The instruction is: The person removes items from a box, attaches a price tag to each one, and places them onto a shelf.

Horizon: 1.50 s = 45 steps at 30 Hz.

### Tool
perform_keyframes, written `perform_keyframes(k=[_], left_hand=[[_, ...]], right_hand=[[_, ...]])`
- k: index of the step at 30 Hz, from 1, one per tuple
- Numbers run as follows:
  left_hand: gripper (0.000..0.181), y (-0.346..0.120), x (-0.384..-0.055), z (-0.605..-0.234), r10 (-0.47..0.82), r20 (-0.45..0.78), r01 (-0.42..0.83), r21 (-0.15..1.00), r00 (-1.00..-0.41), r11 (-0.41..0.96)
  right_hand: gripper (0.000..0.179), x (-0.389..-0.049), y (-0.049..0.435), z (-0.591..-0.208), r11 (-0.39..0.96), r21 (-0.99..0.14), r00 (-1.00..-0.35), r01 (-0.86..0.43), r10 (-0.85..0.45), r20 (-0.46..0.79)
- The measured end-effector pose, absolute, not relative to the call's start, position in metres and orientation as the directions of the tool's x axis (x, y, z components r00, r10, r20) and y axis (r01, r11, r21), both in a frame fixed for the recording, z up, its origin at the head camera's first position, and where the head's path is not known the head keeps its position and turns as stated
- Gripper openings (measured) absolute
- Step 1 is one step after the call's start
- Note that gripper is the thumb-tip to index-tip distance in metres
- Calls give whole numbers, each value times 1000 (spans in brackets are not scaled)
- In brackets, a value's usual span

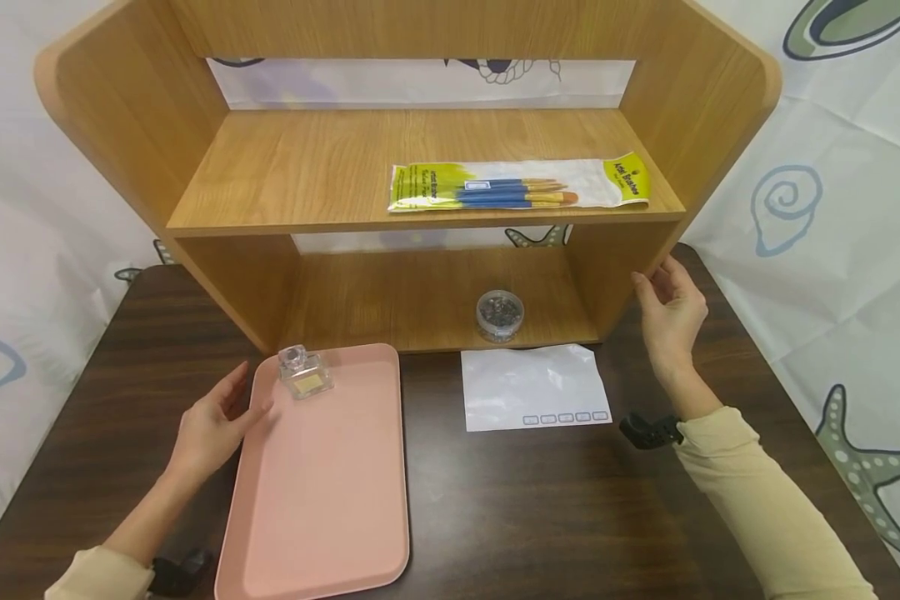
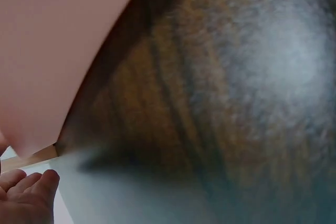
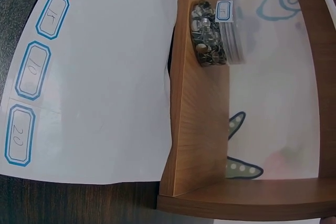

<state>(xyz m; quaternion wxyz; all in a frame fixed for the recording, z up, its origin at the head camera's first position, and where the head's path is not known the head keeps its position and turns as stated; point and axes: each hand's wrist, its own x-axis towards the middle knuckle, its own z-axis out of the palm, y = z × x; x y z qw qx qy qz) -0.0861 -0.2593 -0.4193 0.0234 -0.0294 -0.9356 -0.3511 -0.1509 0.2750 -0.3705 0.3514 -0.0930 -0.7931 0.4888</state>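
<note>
My left hand is by the upper left rim of a pink tray, thumb over the rim and fingers loosely bent. At the tray's top left corner sits a small clear glass bottle. My right hand touches the lower right side panel of a wooden shelf with its fingertips; in the right wrist view just a fingertip shows. On the lower board stands a round clear jar of small metallic pieces, bearing a blue-framed label.
A packet of artist brushes lies on the upper board. In front of the shelf, a white sheet carries several blue-framed handwritten number labels. Everything stands on a dark wooden table, with a patterned white cloth behind.
</note>
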Motion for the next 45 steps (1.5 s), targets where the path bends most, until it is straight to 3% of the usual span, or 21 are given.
perform_keyframes(k=[11, 22, 26, 33, 45], left_hand=[[63, -257, -84, -427, 32, 121, 105, 664, -992, 740], [56, -256, -81, -429, -19, 134, 72, 641, -991, 764], [54, -255, -80, -430, -28, 147, 74, 645, -989, 761], [51, -253, -82, -434, -31, 172, 93, 667, -985, 739], [50, -251, -83, -438, -52, 180, 87, 682, -982, 726]], right_hand=[[33, -138, 273, -378, 455, -861, -745, -227, 488, 454], [29, -114, 242, -373, 144, -856, -671, -497, 562, 484], [29, -112, 225, -369, 106, -839, -696, -534, 508, 507], [30, -116, 197, -375, 157, -862, -768, -481, 400, 501], [30, -122, 122, -390, 27, -916, -905, -401, 146, 400]])
